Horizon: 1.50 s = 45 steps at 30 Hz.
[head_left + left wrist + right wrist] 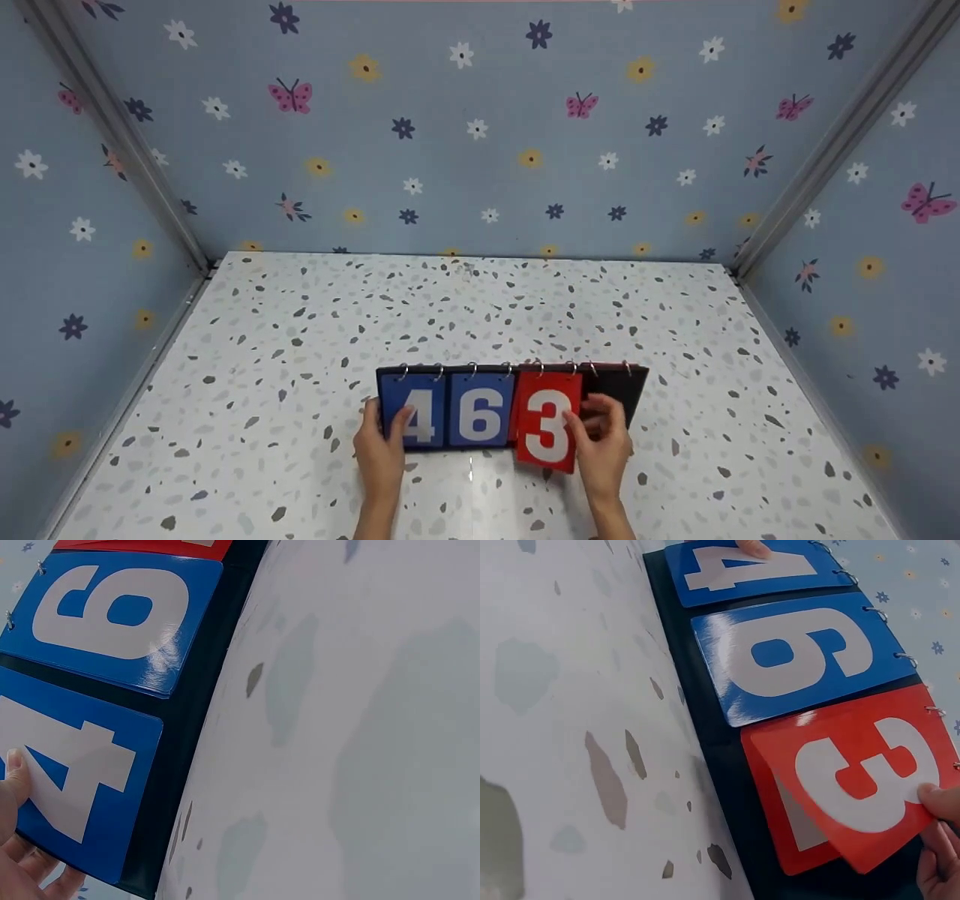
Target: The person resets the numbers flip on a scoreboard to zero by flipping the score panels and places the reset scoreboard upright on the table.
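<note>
A flip scoreboard with a black backing (619, 384) is held tilted over the table. Its blue cards read 4 (424, 421) and 6 (480, 411); a red card reads 3 (546, 429). My left hand (381, 451) grips the board's left end, thumb on the 4 card and fingers behind. With thumb and fingers, my right hand (606, 451) pinches the right edge of the 3 card. That card is lifted at an angle, and another red card (778, 838) shows beneath it in the right wrist view. Black backing shows at the rightmost position.
Metal rings (473, 367) run along the board's top edge. Below is a white speckled table (300, 337). Blue panels (480, 90) printed with flowers and butterflies enclose it at the back and both sides, with grey posts (127, 135) in the corners.
</note>
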{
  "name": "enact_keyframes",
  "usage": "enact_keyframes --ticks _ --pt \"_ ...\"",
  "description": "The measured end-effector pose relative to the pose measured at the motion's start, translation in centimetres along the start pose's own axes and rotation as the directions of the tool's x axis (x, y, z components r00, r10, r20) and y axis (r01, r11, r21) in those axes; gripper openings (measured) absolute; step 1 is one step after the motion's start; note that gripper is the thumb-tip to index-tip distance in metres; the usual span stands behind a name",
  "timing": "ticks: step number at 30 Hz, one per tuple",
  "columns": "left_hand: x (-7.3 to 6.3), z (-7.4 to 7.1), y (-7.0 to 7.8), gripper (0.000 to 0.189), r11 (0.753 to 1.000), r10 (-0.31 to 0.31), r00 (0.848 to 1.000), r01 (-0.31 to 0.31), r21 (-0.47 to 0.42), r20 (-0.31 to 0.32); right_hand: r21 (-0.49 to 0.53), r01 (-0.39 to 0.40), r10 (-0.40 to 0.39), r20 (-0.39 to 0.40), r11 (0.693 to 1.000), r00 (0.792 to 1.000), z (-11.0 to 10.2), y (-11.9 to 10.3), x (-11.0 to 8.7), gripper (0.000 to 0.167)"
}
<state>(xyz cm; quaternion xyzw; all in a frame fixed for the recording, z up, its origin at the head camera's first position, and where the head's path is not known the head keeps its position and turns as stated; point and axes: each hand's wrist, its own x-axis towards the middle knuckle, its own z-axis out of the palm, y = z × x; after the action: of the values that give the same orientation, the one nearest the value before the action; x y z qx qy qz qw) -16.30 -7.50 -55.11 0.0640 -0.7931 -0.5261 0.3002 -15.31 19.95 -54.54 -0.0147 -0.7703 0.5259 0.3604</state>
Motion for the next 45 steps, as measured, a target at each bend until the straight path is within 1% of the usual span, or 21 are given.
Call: enact_keyframes --ticks 1,4,5,9,12,15,16,19,22,25,27,30,33,35,38,44,45 --pt "0.0 0.0 0.0 0.025 1.000 -0.005 1.000 0.005 0.001 0.001 0.031 -0.022 0.022 0.029 0.999 0.999 -0.3 -1.3 0.1 0.031" --pt "0.0 0.0 -0.1 0.026 1.000 -0.014 1.000 0.014 0.008 -0.001 0.129 -0.019 0.007 0.093 0.991 0.996 -0.8 -1.4 0.2 0.026" --pt "0.0 0.0 -0.1 0.026 1.000 -0.016 1.000 0.016 0.010 -0.003 0.164 -0.014 -0.005 0.118 0.986 0.993 -1.0 -0.9 0.2 0.024" --pt "0.1 0.0 -0.1 0.027 1.000 -0.018 1.000 0.018 0.017 -0.004 0.258 -0.044 -0.011 0.210 0.965 0.978 -2.0 -1.1 0.6 0.021" --pt "0.1 0.1 -0.1 0.027 0.999 -0.029 1.000 0.029 0.017 -0.003 0.238 -0.101 0.032 0.279 0.966 0.960 -2.9 -3.4 1.0 0.022" --pt "0.1 0.1 -0.1 0.026 0.999 -0.037 0.999 0.037 0.020 -0.004 0.264 -0.101 0.006 0.338 0.959 0.941 -3.5 -4.0 1.5 0.025" --pt "0.1 0.0 -0.1 0.026 0.999 -0.037 0.999 0.038 0.023 -0.005 0.275 -0.089 -0.011 0.343 0.957 0.939 -3.6 -4.3 1.7 0.026" --pt "0.0 0.1 -0.1 0.026 0.999 -0.024 1.000 0.024 0.032 -0.007 0.302 -0.031 -0.074 0.331 0.953 0.941 -3.7 -5.2 2.3 0.025" --pt "0.0 0.1 -0.1 0.025 1.000 -0.005 1.000 0.005 0.031 -0.007 0.313 0.039 -0.134 0.289 0.949 0.948 -3.7 -6.4 3.0 0.021" --pt "0.1 0.1 -0.1 0.025 1.000 0.003 1.000 -0.003 0.026 -0.004 0.290 0.101 -0.179 0.254 0.952 0.951 -3.7 -7.1 3.6 0.018" --pt "0.1 0.1 -0.1 0.025 1.000 -0.001 1.000 0.001 0.026 -0.005 0.268 0.141 -0.207 0.236 0.953 0.949 -3.6 -7.4 4.2 0.018" --pt "0.2 0.1 0.0 0.025 1.000 -0.008 1.000 0.008 0.026 -0.006 0.256 0.199 -0.254 0.204 0.946 0.946 -3.4 -7.8 5.2 0.019" --pt "0.2 0.1 0.1 0.024 1.000 -0.009 1.000 0.009 0.023 -0.005 0.281 0.248 -0.304 0.177 0.927 0.936 -2.9 -7.8 6.4 0.019" --pt "0.1 0.1 0.1 0.024 1.000 -0.010 1.000 0.011 0.021 -0.004 0.297 0.271 -0.328 0.162 0.916 0.931 -2.5 -7.3 7.2 0.019" --pt "0.1 0.1 0.1 0.025 1.000 -0.017 1.000 0.017 0.016 -0.001 0.305 0.280 -0.340 0.163 0.910 0.926 -2.0 -6.4 8.2 0.019" --pt "0.0 0.1 0.0 0.026 1.000 -0.023 1.000 0.023 0.018 0.002 0.253 0.257 -0.302 0.161 0.933 0.940 -0.8 -5.2 9.7 0.011" --pt "0.0 0.1 0.0 0.026 1.000 -0.022 1.000 0.022 0.017 0.001 0.273 0.253 -0.303 0.161 0.928 0.939 -0.5 -3.8 9.9 0.009"
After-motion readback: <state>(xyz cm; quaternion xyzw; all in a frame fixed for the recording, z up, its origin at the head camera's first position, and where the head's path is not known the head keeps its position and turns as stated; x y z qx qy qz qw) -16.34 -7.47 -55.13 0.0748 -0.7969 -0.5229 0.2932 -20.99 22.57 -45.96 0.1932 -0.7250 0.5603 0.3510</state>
